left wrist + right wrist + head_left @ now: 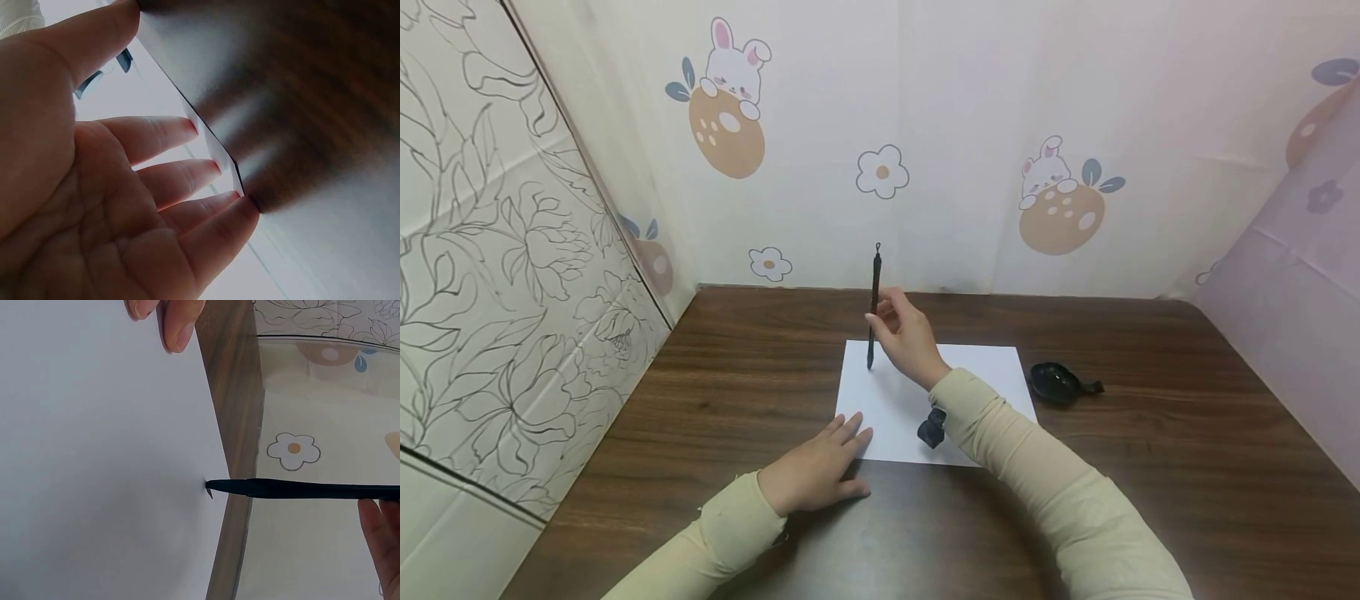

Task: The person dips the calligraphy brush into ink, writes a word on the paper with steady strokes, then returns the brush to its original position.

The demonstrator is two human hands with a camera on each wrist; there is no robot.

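A slim black brush (876,279), pinched near-upright in the right hand (912,337), meets the white rectangular paper sheet (891,417) toward ten o'clock. The left hand (816,471), fingers spread, touches the sheet's eight o'clock edge; a glossy black handled dish (1055,383) lies just beyond three o'clock.

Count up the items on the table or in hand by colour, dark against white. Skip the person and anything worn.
Dark: 2 (the brush pinched in the right hand, and the small handled dish)
White: 1 (the sheet of paper)
Total: 3
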